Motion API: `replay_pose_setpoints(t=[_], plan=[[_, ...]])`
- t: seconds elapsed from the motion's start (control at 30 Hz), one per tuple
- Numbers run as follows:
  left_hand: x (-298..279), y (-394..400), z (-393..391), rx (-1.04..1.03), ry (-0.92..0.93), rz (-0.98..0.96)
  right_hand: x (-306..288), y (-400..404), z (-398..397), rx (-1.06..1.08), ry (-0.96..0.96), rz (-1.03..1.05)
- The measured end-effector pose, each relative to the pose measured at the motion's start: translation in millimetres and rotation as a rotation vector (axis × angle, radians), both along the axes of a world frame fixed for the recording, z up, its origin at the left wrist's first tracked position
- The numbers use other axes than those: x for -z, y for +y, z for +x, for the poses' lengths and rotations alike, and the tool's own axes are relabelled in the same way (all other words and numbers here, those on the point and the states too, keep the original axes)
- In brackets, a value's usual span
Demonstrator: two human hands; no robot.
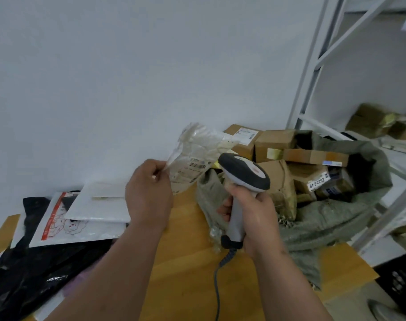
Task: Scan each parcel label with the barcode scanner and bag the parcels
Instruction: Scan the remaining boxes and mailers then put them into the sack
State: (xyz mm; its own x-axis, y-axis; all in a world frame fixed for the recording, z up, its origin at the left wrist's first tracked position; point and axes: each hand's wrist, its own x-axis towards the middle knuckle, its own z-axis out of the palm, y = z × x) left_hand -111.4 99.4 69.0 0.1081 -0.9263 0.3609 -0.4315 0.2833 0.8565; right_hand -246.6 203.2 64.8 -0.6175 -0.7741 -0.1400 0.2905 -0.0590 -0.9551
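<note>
My left hand (148,195) pinches the corner of a clear plastic parcel (197,154) and holds it up above the wooden table (185,262); its printed barcode label faces me. My right hand (252,218) grips the handle of a grey and black barcode scanner (243,174), whose head points toward the parcel's label from the right. The scanner's cable trails down over the table toward me. A grey-green woven sack (336,216) lies open on the right and holds several cardboard parcels (313,158).
White mailers (97,205) and black plastic bags (35,262) are piled on the table's left side. A white metal shelf frame (313,77) stands at the right with boxes on it. A black crate (401,279) sits at lower right. A plain wall is behind.
</note>
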Motion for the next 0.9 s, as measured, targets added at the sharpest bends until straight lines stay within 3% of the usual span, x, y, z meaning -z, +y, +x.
replay_pose_setpoints(t=[0.27, 0.53, 0.6, 0.7, 0.77, 0.9], plan=[[-28.7, -18.6, -104.8, 0.141, -0.200, -0.252, -33.1, 2.0, -92.0, 0.113, -0.010, -0.086], [-14.2, -38.3, -185.1, 0.230, -0.438, -0.443, -39.1, 8.2, -171.7, 0.156, -0.032, -0.049], [-8.3, -42.2, -199.7, 0.317, -0.571, -0.343, -37.9, 9.1, -184.9, 0.154, -0.032, -0.003], [-5.2, -43.1, -216.4, 0.463, -0.724, -0.015, -34.8, 7.9, -202.4, 0.124, -0.029, 0.048], [-6.7, -43.9, -221.6, 0.472, -0.722, 0.138, -33.0, 4.4, -212.8, 0.096, 0.000, 0.080], [-7.4, -54.3, -227.4, 0.471, -0.668, 0.211, -34.9, -5.3, -236.8, 0.057, 0.147, 0.156]])
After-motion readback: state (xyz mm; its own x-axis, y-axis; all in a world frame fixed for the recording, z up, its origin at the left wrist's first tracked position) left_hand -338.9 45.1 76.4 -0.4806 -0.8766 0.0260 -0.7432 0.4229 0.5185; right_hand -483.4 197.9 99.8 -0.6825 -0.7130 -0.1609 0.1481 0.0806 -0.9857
